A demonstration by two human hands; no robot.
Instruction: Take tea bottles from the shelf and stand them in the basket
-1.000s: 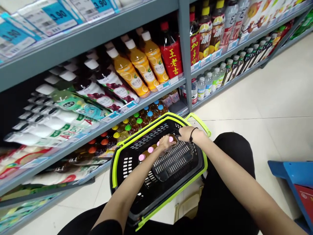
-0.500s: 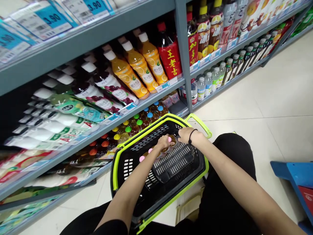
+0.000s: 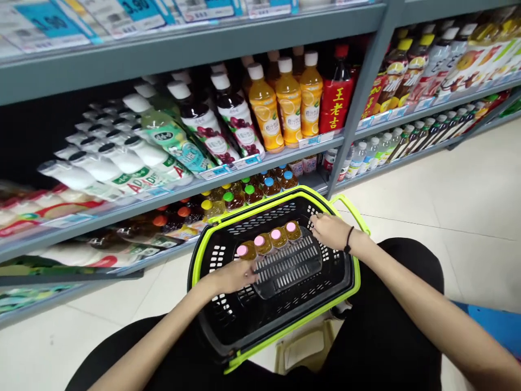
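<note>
as left hand curls loosely, empty, near 4 rounded bottles, right hand curls, hold unclear.

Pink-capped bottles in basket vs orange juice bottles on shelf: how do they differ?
Caps: pink on the pink-capped bottles, white on the orange juice bottles.
Contents: pink-capped bottles look amber; orange juice bottles, bright orange.
Row: four pink-capped bottles; three orange juice bottles in front, more behind.
Shared: both stand capped.

Hands apart — both forearms slanting inward.
</note>
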